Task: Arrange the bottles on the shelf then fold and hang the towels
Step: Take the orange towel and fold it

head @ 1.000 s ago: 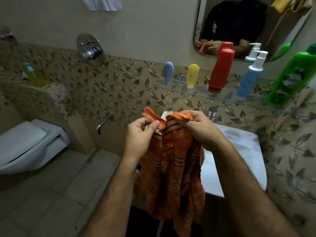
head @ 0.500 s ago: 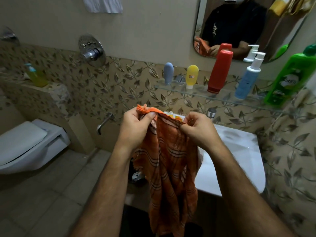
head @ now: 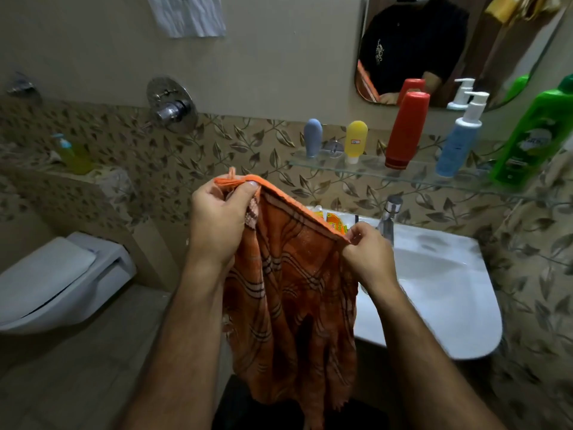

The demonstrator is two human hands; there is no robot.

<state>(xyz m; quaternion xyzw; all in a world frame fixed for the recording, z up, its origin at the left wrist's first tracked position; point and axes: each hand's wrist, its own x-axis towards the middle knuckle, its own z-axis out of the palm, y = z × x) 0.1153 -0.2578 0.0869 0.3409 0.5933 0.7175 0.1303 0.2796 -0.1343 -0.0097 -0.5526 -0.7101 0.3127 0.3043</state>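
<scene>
An orange striped towel [head: 291,299] hangs in front of me, held by its top edge. My left hand [head: 220,225] grips the bunched upper left corner. My right hand [head: 367,256] pinches the edge lower on the right, so the edge slopes down to the right. On the glass shelf [head: 372,172] stand a grey-blue tube [head: 312,137], a yellow tube [head: 356,141], a red bottle [head: 406,128], a blue pump bottle [head: 459,141] and a green bottle [head: 533,138].
A white washbasin [head: 449,283] with a chrome tap [head: 389,218] sits below the shelf, with packets at its back edge. A toilet [head: 59,274] is at the left, a yellow bottle [head: 73,153] on the ledge above. A white cloth [head: 189,15] hangs high on the wall.
My hands have moved apart along the towel's top edge. The left hand rose a little and the right hand dropped, stretching the edge on a slant.
</scene>
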